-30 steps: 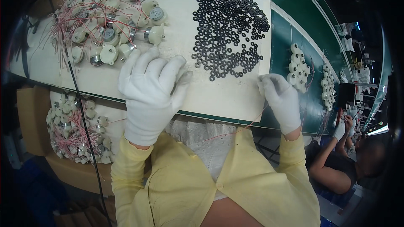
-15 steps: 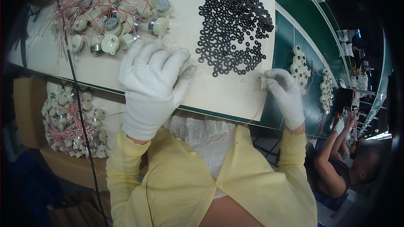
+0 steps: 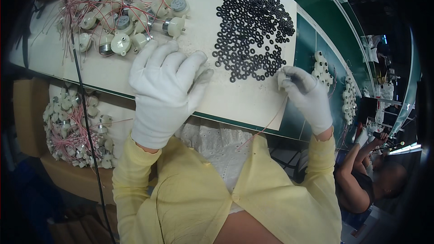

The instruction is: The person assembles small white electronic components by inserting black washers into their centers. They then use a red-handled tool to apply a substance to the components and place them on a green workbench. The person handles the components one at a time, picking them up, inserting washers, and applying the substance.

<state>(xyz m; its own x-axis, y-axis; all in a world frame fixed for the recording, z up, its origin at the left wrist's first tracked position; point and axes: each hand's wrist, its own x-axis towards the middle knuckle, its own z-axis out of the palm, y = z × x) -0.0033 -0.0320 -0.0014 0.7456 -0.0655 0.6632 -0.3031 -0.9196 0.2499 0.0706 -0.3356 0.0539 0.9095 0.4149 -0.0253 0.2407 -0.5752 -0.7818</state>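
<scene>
My right hand (image 3: 308, 95), in a white glove, pinches a small motor with a whitish plastic housing (image 3: 282, 80) beside the black rings. A thin red wire (image 3: 272, 120) trails from it toward my lap. My fingers cover most of the motor. In a matching glove, my left hand (image 3: 165, 90) hovers over the table's front part with its fingers loosely bent and apart; nothing shows in it, though its palm side is hidden. Just beyond its fingertips lies a heap of similar motors (image 3: 121, 44) with tangled red wires. Many small black rings (image 3: 246, 31) cover the white sheet between my hands.
A cardboard box (image 3: 31, 117) below the table's left edge holds more wired motors. A black cable (image 3: 80, 72) hangs down across the left side. At right, rows of motors with black rings (image 3: 322, 70) stand on the green surface. Another person (image 3: 361, 176) sits at the right.
My right hand has tilted and closed further over the motor, which shows less now. My left hand has barely moved. At the right, the other person's arms have shifted.
</scene>
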